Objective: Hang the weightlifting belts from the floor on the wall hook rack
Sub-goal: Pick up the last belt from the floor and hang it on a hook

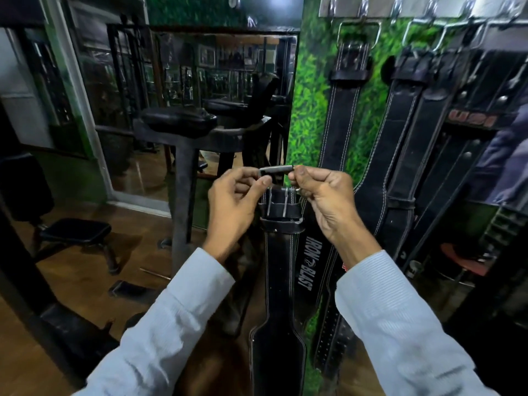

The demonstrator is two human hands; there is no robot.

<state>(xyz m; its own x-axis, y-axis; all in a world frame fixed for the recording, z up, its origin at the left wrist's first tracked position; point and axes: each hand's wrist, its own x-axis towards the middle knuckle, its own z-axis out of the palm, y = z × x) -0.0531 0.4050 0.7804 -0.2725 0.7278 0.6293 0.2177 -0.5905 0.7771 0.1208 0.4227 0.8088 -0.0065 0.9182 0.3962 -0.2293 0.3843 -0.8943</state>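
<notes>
A black leather weightlifting belt with white stitching hangs straight down from its metal buckle, held up at chest height in front of me. My left hand pinches the buckle's left end. The right end is pinched by my right hand. High on the green wall at the upper right runs the metal hook rack. Several black belts hang from its hooks by their buckles. Behind the held belt hangs another belt lettered IRON BLAST.
A black padded gym bench frame stands just left of my hands, in front of a wall mirror. A low black seat and a dark flat object rest on the wooden floor at the left.
</notes>
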